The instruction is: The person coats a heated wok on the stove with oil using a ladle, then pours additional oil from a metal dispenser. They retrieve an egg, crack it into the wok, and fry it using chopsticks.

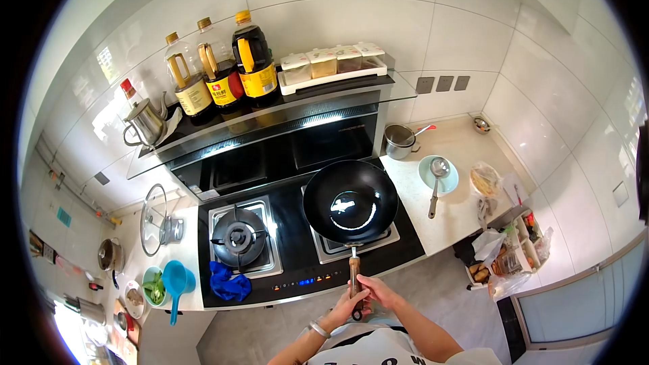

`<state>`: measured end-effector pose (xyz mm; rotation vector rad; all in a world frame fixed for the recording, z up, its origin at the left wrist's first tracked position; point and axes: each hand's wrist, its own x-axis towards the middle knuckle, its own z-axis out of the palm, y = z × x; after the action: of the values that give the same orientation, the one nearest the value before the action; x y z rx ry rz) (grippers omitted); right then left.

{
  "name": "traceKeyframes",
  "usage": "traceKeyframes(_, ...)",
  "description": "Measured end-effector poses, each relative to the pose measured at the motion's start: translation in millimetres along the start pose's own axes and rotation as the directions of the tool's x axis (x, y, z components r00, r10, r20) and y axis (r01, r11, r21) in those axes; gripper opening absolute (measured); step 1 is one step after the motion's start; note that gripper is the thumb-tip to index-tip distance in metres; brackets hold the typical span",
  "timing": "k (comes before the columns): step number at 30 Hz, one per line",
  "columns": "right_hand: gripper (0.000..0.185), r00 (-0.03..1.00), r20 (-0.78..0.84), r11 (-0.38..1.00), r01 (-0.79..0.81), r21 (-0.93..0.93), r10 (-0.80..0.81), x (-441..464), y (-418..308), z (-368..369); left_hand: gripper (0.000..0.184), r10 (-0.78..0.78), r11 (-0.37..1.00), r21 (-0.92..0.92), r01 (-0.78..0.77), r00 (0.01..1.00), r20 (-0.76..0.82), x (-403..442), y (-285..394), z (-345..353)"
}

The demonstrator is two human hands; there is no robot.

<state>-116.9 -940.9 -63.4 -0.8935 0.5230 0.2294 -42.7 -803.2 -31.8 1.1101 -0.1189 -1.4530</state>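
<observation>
A black wok sits over the right burner of the stove, and its dark inside reflects light. Its wooden handle points toward me. My left hand, with a bracelet at the wrist, is closed around the lower part of this handle. From the other side, my right hand also has its fingers closed on the handle, partly hidden behind it. To the left, the second burner is bare, and a crumpled blue cloth lies in front of it.
Soy sauce bottles and a seasoning box set stand on the shelf behind. On the right counter are a small pot and a ladle across a pale bowl. A blue dipper and bowl of greens sit left.
</observation>
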Motion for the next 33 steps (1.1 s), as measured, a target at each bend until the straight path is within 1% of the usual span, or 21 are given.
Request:
traceKeyframes(2,0.038,0.999,-0.051,0.999,0.015,0.048,-0.013,-3.9,-0.1,2.4,0.034,0.022,1.0,0.019,-0.022,1.0,-0.005,1.8,-3.7,-0.6)
traceKeyframes(4,0.037,0.999,-0.043,0.999,0.018,0.05,-0.016,-10.9,-6.6,7.5,0.027,0.017,1.0,0.026,-0.016,0.999,-0.048,3.0,-6.0,-0.5)
traceKeyframes(5,0.036,0.999,-0.033,0.998,0.022,0.052,-0.02,-12.7,-8.8,8.9,0.027,0.017,1.0,0.026,-0.016,0.999,-0.047,5.6,-10.2,-1.6)
traceKeyframes(7,0.036,0.998,-0.031,0.998,0.048,0.04,-0.047,-10.7,-6.5,8.1,0.023,0.108,0.99,0.106,-0.097,0.989,-0.103,10.3,-16.1,-0.8)
traceKeyframes(8,0.035,0.997,-0.029,0.997,0.074,0.029,-0.074,-9.1,-5.5,7.3,0.023,0.109,0.989,0.107,-0.098,0.989,-0.102,12.6,-18.8,-0.3)
traceKeyframes(9,0.035,0.997,-0.029,0.997,0.075,0.029,-0.074,-7.4,-5.1,5.9,0.021,0.15,0.982,0.132,-0.136,0.984,-0.098,12.3,-17.2,3.6)
traceKeyframes(10,0.035,0.995,-0.009,0.993,0.097,0.071,-0.096,-5.9,-4.8,4.2,0.02,0.191,0.972,0.156,-0.175,0.977,-0.093,12.4,-16.6,6.7)
traceKeyframes(11,0.034,0.993,0.009,0.987,0.117,0.114,-0.119,-5.3,-4.4,2.2,0.02,0.191,0.972,0.156,-0.175,0.977,-0.092,13.6,-17.0,9.0)
traceKeyframes(14,0.035,0.993,0.015,0.991,0.114,0.072,-0.116,-9.6,-8.6,-0.9,0.018,0.223,0.962,0.187,-0.198,0.967,-0.122,18.7,-19.7,13.6)
traceKeyframes(16,0.036,0.993,0.009,0.992,0.119,0.051,-0.119,-11.6,-11.1,-0.5,0.021,0.238,0.958,0.19,-0.214,0.964,-0.116,21.0,-21.4,13.9)
traceKeyframes(18,0.037,0.993,0.007,0.992,0.121,0.033,-0.122,-14.7,-13.5,2.6,0.023,0.211,0.963,0.195,-0.185,0.969,-0.125,17.3,-18.7,15.1)
traceKeyframes(20,0.041,0.998,-0.045,0.997,0.041,0.064,-0.038,-19.0,-15.9,6.4,0.026,0.184,0.968,0.199,-0.156,0.974,-0.135,14.4,-16.4,13.9)
traceKeyframes(22,0.044,0.999,-0.044,0.998,0.018,0.052,-0.016,-10.8,-4.0,-7.9,0.033,0.139,0.971,0.213,-0.106,0.979,-0.146,11.7,-13.4,11.7)
traceKeyframes(23,0.047,0.999,-0.043,0.999,-0.004,0.04,0.006,-7.7,3.6,-16.0,0.033,0.138,0.971,0.213,-0.105,0.98,-0.146,8.1,-10.8,12.1)
traceKeyframes(24,0.047,0.999,-0.044,0.999,-0.004,0.041,0.005,-9.9,5.4,-16.1,0.035,0.095,0.977,0.204,-0.062,0.983,-0.156,0.0,-2.5,17.0)
traceKeyframes(25,0.049,0.991,-0.135,1.0,0.007,0.024,-0.004,-12.3,7.4,-16.1,0.037,0.053,0.981,0.195,-0.02,0.985,-0.164,-4.6,2.3,19.2)
traceKeyframes(26,0.05,0.974,-0.224,1.0,0.016,0.006,-0.014,-14.3,8.6,-16.7,0.037,0.052,0.98,0.196,-0.019,0.985,-0.164,-4.9,2.2,17.8)
traceKeyframes(27,0.05,0.974,-0.225,1.0,0.016,0.008,-0.014,-17.2,8.0,-18.8,0.038,0.025,0.984,0.179,0.006,0.985,-0.172,-4.8,1.0,16.2)
traceKeyframes(29,0.05,0.99,-0.139,0.999,0.035,0.019,-0.032,-23.9,6.5,-26.0,0.038,-0.003,0.986,0.163,0.033,0.984,-0.179,-3.1,-2.0,10.7)
traceKeyframes(31,0.05,0.987,-0.161,1.0,0.023,-0.007,-0.024,-28.3,8.6,-33.8,0.037,-0.045,0.982,0.183,0.051,0.998,-0.035,1.1,-6.0,3.2)
traceKeyframes(33,0.05,0.983,-0.184,0.999,0.011,-0.032,-0.017,-30.1,8.3,-34.5,0.036,-0.037,0.975,0.22,0.039,0.999,-0.014,2.9,-10.4,1.2)
